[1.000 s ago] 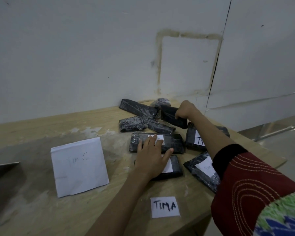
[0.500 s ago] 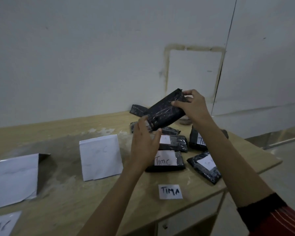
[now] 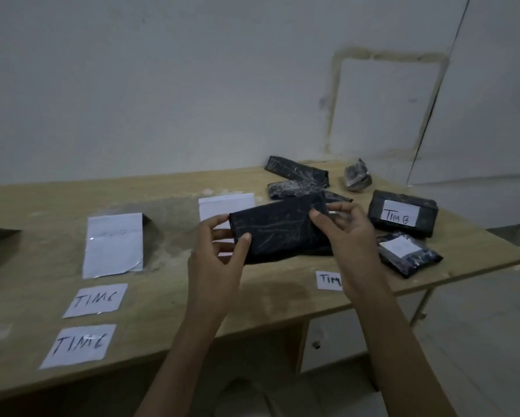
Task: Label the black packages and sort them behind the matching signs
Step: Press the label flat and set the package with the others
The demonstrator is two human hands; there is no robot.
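Between both hands, above the wooden table (image 3: 168,323), an unlabelled black package (image 3: 279,230) lies lengthwise — left hand (image 3: 215,263) pinching its near-left corner, right hand (image 3: 347,236) clamping its far-right end — with loose "TIM C" labels (image 3: 94,300) lying lower left.

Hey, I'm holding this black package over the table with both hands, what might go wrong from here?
The held package shows no label on the face toward you, so it may get sorted unmarked. Both hands, left and right, grip only its ends with fingertips, so it might slip. The labelled package near the table edge looks easy to knock off.
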